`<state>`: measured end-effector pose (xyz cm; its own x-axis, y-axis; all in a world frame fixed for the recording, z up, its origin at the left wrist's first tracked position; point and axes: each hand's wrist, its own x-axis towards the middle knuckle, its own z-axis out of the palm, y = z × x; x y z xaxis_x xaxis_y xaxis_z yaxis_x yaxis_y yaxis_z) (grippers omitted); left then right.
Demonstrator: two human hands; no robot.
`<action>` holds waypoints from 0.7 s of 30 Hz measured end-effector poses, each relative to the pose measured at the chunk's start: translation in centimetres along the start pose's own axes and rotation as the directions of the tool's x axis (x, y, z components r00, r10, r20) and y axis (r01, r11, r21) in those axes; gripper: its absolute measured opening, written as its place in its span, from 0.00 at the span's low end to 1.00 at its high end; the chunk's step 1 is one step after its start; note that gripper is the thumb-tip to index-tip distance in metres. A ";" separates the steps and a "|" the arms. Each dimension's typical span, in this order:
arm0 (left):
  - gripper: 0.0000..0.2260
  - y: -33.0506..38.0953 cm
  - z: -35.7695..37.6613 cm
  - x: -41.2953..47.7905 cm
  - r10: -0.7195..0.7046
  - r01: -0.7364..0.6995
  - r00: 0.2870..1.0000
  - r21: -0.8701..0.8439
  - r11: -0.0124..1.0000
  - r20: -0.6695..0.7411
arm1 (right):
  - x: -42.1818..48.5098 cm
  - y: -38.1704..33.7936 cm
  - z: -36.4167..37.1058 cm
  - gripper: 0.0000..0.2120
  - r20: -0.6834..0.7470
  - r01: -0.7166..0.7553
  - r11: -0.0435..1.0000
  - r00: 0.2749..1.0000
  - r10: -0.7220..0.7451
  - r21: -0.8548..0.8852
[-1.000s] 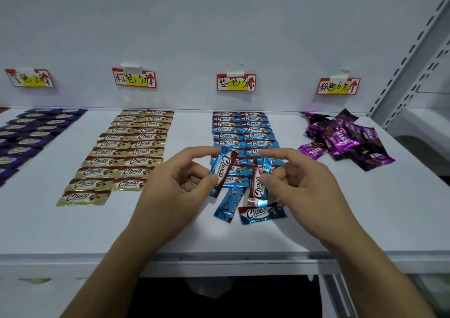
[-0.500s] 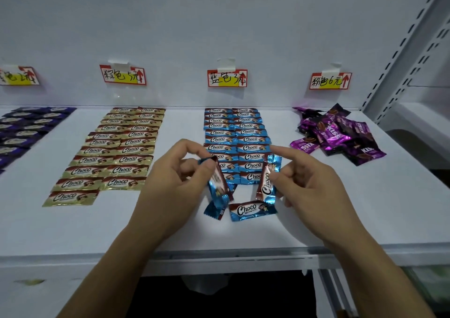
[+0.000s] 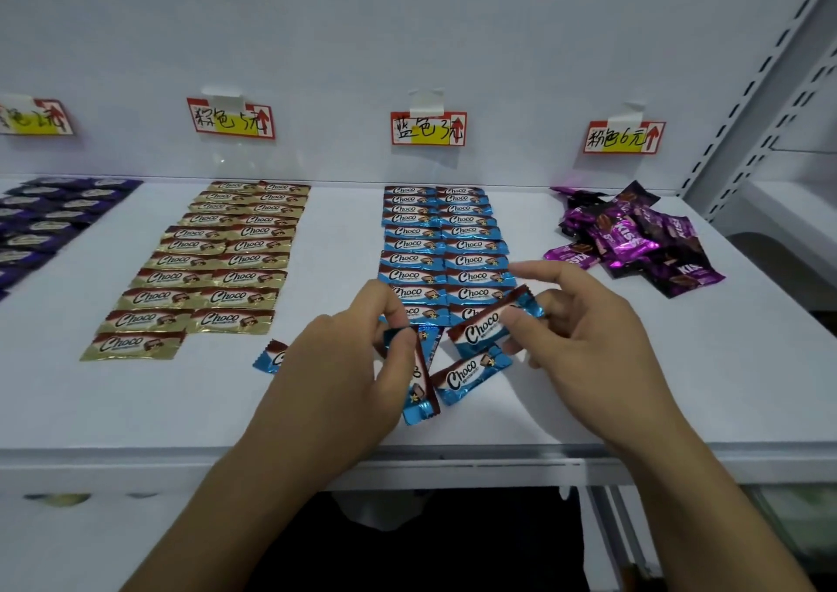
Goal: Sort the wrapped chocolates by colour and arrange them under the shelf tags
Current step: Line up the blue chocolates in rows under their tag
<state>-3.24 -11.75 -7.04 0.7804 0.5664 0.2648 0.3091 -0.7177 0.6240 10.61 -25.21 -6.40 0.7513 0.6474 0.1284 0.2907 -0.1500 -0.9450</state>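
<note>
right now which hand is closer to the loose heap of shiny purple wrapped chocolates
Right. The right hand is left of the heap of shiny purple wrapped chocolates, nearer the shelf front, not touching it. The left hand is farther left.

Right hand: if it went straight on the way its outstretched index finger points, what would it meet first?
The right hand, pinching one loose blue foil-wrapped chocolate, would probably meet the right column of the blue foil-wrapped chocolate rows just to its left. Its height above them is unclear, so it might pass over.
</note>
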 end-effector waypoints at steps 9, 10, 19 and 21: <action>0.03 0.5 -0.3 -0.3 0.058 -0.014 0.984 -0.254 0.967 0.167 | 0.0 0.3 0.0 0.04 -0.030 0.001 1.000 1.000 0.000 0.021; 0.04 0.5 -0.5 -0.1 0.091 -0.055 0.989 -0.281 0.958 0.117 | 0.1 0.3 0.0 0.03 -0.041 0.000 1.000 0.999 0.001 0.009; 0.05 -1.8 -0.8 0.9 -0.096 0.063 0.990 -0.278 0.959 -0.104 | 0.1 -0.1 -0.4 0.04 0.107 0.039 0.998 0.994 -0.033 -0.052; 0.06 -2.3 -0.6 0.7 -0.033 0.020 0.983 -0.072 0.997 -0.183 | -0.2 -0.2 0.1 0.05 0.230 0.049 0.995 0.973 -0.028 -0.086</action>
<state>-3.77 -9.46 -7.83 0.6573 0.6540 0.3744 0.2843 -0.6753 0.6805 10.34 -25.25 -6.22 0.5864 0.8058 0.0821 0.3774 -0.1821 -0.9080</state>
